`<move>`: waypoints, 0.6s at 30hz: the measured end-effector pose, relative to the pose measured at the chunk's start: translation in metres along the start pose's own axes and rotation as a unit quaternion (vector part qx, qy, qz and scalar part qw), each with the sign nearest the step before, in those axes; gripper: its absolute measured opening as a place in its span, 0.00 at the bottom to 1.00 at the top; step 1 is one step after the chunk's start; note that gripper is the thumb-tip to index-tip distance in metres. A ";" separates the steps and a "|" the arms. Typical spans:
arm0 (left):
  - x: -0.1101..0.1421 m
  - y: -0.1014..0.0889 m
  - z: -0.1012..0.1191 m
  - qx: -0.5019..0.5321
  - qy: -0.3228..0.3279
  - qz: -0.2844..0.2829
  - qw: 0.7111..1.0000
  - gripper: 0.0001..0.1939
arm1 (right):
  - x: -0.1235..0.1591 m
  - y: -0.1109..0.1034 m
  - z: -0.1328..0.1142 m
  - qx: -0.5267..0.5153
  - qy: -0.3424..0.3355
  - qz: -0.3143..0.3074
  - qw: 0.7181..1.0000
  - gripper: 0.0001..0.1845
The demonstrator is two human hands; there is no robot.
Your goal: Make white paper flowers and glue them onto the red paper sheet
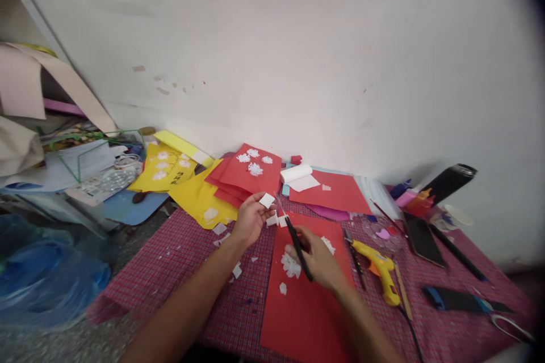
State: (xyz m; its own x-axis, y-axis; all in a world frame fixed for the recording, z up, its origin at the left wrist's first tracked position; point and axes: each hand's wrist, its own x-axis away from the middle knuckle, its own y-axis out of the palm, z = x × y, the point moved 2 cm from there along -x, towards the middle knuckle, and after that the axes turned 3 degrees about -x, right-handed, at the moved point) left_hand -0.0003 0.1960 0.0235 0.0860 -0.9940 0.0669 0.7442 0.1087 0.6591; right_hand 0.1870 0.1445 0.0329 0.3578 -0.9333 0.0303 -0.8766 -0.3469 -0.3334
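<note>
My left hand (252, 220) pinches a small white square of paper (267, 200) between thumb and fingers, above the table's middle. My right hand (317, 255) is closed on a slim black-handled tool (298, 247). Its thin, pale tip points up and away, close to the paper square; blur hides the tool's exact kind. Under the right hand lies a red sheet (298, 323) bearing a white paper flower (291, 265), a second white flower (327, 245) partly behind the hand, and a loose white scrap (283, 288). Further white scraps (237, 270) lie beside the left forearm.
A yellow glue gun (381, 269) with a cord lies right, near a black phone (423, 239) and a black cylinder (451, 183). At the back are red cards with white flowers (255, 169), a white paper roll (297, 173) and yellow sheets (200, 195). A wall rises behind.
</note>
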 end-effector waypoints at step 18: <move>-0.007 -0.008 -0.003 -0.041 0.053 -0.005 0.998 0.23 | 0.004 -0.015 -0.012 0.138 -0.035 0.026 0.989 0.18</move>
State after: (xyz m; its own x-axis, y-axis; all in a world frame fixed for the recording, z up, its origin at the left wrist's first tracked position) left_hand -0.0051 0.2023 0.0157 0.1450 -0.9892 -0.0223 0.7967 0.1033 0.5954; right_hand 0.1979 0.1446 0.0494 0.3448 -0.9370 -0.0564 -0.7764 -0.2509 -0.5781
